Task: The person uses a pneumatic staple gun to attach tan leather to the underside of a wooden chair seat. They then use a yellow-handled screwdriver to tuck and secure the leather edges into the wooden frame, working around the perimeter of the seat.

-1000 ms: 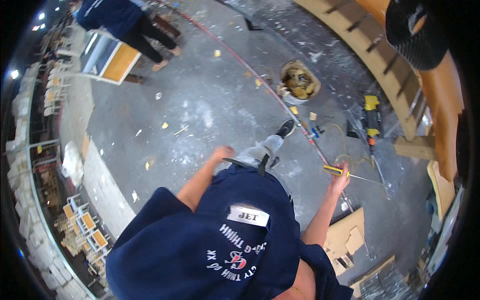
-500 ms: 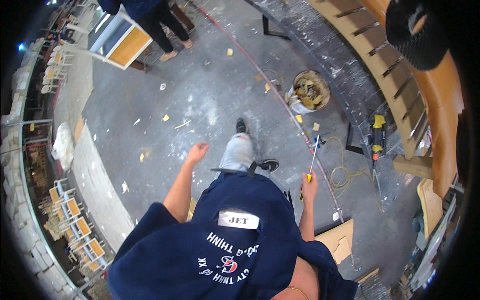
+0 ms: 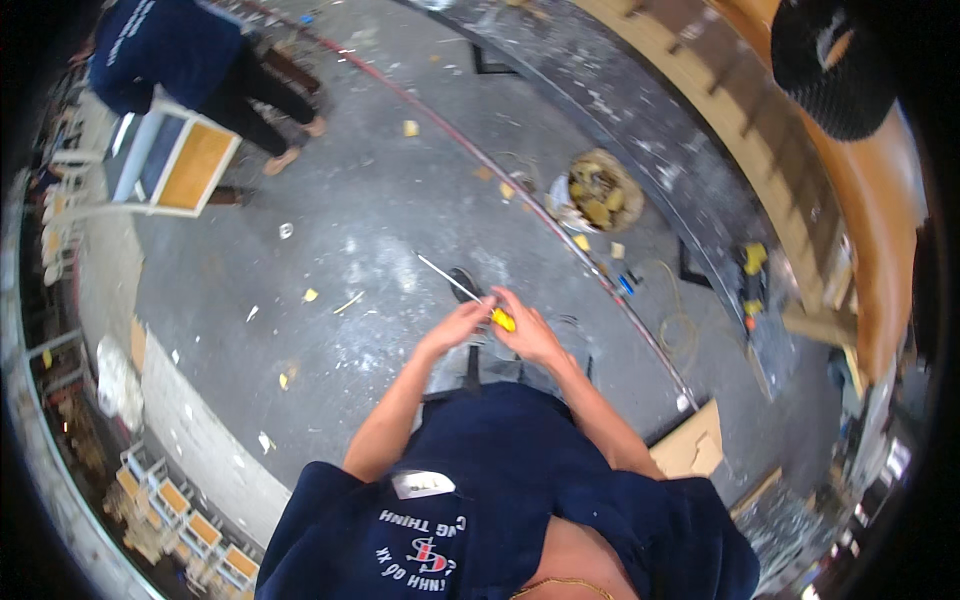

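Note:
Both my hands meet in front of my waist around a screwdriver with a yellow handle and a long, thin metal shaft. My right hand is closed on the handle, part of which shows between the fingers. The fingers of my left hand are drawn together at the base of the shaft, where it meets the handle. The bare shaft points away and to the left, above one dark shoe.
A red hose or pipe crosses the grey floor. Beyond it stand a bucket of yellowish scraps and a long dark bench. A yellow-black power tool is at right. A co-worker bends over a white-framed piece at far left.
My right hand has brought the screwdriver from my right side to the middle. My left hand has moved right to meet it. The view has shifted, and the co-worker shows farther left.

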Action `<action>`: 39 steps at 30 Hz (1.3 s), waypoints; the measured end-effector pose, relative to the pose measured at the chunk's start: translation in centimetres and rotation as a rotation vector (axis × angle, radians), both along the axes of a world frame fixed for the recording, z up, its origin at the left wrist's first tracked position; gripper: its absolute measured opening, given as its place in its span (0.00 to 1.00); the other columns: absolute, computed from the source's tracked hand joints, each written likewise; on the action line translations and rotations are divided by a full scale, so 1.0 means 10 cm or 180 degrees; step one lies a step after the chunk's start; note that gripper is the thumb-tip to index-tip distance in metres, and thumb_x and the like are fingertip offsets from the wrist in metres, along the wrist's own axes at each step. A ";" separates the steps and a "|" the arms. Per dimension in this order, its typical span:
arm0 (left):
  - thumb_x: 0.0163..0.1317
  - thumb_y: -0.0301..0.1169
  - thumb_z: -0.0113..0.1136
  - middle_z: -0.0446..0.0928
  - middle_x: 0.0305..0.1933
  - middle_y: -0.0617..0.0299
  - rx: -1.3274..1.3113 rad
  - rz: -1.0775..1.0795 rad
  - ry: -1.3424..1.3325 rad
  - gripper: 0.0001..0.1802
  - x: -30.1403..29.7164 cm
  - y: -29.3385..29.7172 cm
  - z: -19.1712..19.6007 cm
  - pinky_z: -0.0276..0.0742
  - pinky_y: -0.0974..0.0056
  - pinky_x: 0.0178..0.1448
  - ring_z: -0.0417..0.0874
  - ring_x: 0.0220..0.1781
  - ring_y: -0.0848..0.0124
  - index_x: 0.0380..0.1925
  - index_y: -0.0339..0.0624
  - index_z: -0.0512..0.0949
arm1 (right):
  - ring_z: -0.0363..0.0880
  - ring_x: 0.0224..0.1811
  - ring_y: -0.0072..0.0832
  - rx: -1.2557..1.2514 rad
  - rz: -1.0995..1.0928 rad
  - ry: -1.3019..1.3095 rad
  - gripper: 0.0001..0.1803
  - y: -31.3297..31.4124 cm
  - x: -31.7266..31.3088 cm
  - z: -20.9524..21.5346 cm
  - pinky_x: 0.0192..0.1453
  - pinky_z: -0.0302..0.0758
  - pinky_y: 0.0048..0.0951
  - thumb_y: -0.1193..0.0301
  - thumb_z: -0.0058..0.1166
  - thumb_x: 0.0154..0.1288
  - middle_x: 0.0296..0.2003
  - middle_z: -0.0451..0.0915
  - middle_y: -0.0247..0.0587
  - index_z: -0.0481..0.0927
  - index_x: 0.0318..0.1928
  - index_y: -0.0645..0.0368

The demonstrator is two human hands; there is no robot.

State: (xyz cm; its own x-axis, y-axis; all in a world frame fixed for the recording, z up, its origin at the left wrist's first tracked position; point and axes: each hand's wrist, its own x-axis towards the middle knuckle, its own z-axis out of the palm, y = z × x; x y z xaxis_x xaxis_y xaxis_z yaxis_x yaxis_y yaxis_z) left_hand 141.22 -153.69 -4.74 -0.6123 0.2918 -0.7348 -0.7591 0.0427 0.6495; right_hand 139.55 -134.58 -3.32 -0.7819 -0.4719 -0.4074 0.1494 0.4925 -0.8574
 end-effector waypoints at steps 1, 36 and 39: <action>0.73 0.58 0.47 0.82 0.51 0.60 -0.0009 0.0021 0.0030 0.33 -0.04 0.01 -0.14 0.76 0.63 0.57 0.80 0.55 0.70 0.56 0.39 0.79 | 0.81 0.49 0.57 -0.0066 0.0009 -0.0031 0.37 -0.09 -0.04 -0.02 0.52 0.77 0.49 0.66 0.59 0.62 0.50 0.82 0.58 0.62 0.70 0.51; 0.77 0.52 0.45 0.65 0.23 0.64 -0.0347 0.3291 -0.1249 0.25 -0.68 0.56 -2.27 0.76 0.56 0.44 0.75 0.30 0.64 0.27 0.45 0.68 | 0.70 0.65 0.51 0.2541 0.0382 0.0038 0.33 2.46 -3.31 -4.99 0.63 0.74 0.48 0.53 0.62 0.60 0.62 0.72 0.57 0.76 0.61 0.60; 0.77 0.51 0.45 0.65 0.22 0.64 -0.0618 0.3319 -0.1286 0.25 -0.50 0.56 -2.59 0.76 0.56 0.42 0.75 0.28 0.64 0.26 0.44 0.69 | 0.53 0.77 0.54 0.3803 0.2371 0.0281 0.42 1.97 -3.53 -5.61 0.73 0.63 0.53 0.53 0.61 0.59 0.74 0.56 0.59 0.66 0.71 0.57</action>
